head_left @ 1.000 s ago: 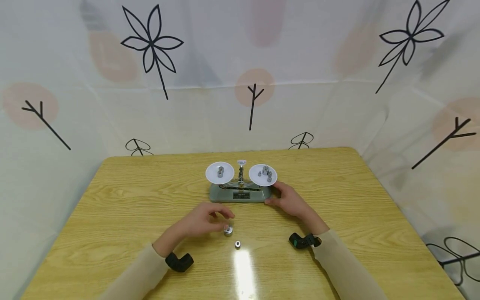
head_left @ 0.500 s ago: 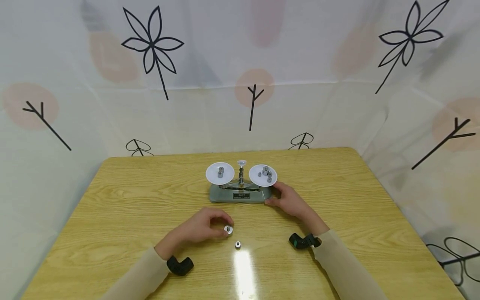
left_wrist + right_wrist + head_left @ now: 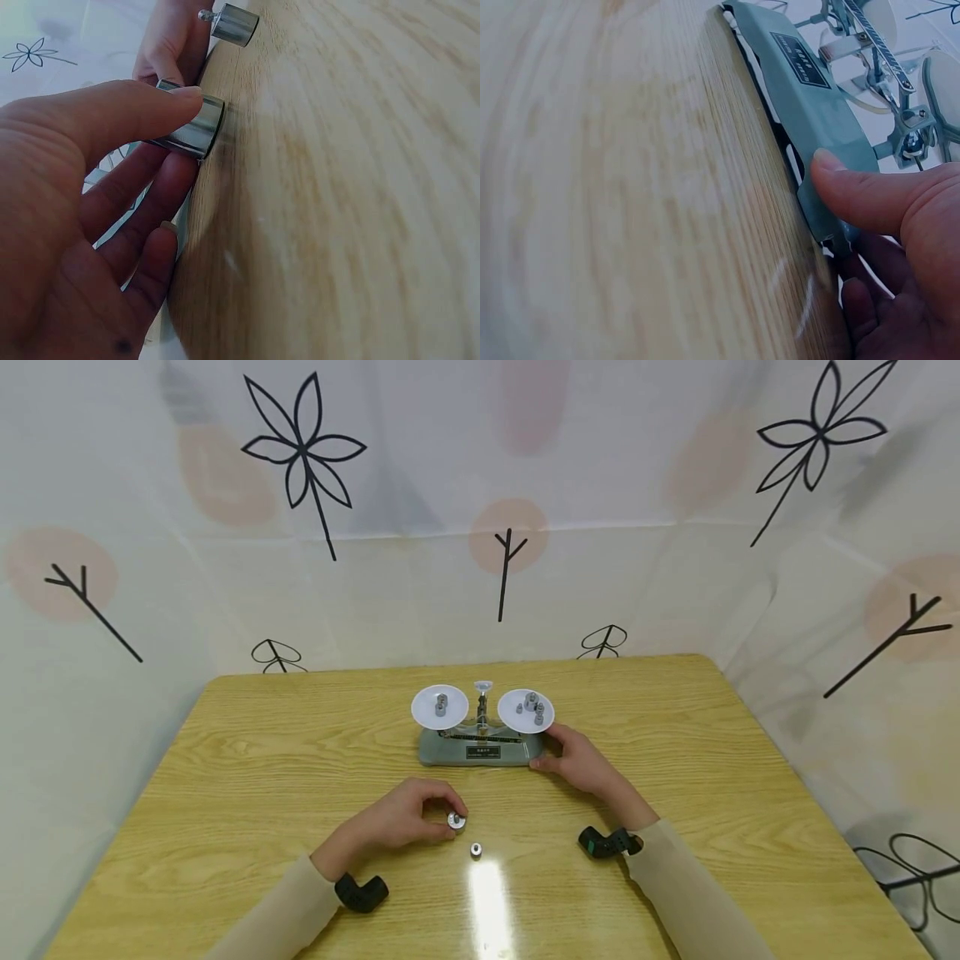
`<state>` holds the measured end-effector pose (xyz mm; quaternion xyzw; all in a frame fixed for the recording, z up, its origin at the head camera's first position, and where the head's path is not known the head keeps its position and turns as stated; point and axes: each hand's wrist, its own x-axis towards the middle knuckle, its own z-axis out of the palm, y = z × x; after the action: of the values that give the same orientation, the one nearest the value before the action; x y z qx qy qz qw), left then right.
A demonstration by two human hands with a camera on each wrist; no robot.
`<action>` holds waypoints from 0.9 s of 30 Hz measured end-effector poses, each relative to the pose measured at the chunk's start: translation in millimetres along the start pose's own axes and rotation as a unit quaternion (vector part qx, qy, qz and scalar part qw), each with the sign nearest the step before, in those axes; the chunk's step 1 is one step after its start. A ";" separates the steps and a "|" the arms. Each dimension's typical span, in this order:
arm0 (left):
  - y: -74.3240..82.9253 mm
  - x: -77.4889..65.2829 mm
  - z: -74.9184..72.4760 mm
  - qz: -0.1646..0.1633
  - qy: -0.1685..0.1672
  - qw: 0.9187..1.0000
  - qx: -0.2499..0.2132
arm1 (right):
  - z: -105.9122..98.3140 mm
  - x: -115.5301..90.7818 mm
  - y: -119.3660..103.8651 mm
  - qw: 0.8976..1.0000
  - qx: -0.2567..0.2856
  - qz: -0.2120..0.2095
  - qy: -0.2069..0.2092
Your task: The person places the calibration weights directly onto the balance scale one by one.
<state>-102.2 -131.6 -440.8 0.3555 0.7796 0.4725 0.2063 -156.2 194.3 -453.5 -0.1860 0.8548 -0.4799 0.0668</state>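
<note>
My left hand [image 3: 397, 814] pinches a larger silver balance weight [image 3: 457, 821] between thumb and fingers, low over the table. In the left wrist view the thumb lies across the side of this knobbed metal weight [image 3: 196, 127], with fingers beneath it. A smaller weight [image 3: 476, 851] stands on the table just to its right. My right hand [image 3: 581, 764] grips the right end of a grey-green balance scale [image 3: 442, 750]. The right wrist view shows its thumb on the front of the scale's base [image 3: 821, 127], fingers round the end and partly hidden.
The scale's left pan [image 3: 425, 697] bears a couple of weights; its right pan [image 3: 510, 700] bears several of different sizes. Behind the wooden table [image 3: 300, 718] hangs a white cloth [image 3: 405, 602] with plant drawings. A bright reflection lies near the front.
The left hand has come down slightly and its thumb and fingers have closed onto the larger weight. The right hand, the scale and the smaller weight have stayed put.
</note>
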 end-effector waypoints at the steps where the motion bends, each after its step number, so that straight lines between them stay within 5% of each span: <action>1: -0.1 0.0 0.0 0.000 0.001 1.000 0.000 | 0.1 0.2 0.3 1.000 -0.001 0.000 0.001; 27: 1.0 0.0 1.0 0.003 0.007 1.000 0.012 | 0.1 -0.4 -0.5 1.000 -0.008 0.003 0.004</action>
<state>-101.2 -130.7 -440.3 0.3568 0.7858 0.4660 0.1951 -155.6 194.2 -453.2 -0.1822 0.8595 -0.4735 0.0631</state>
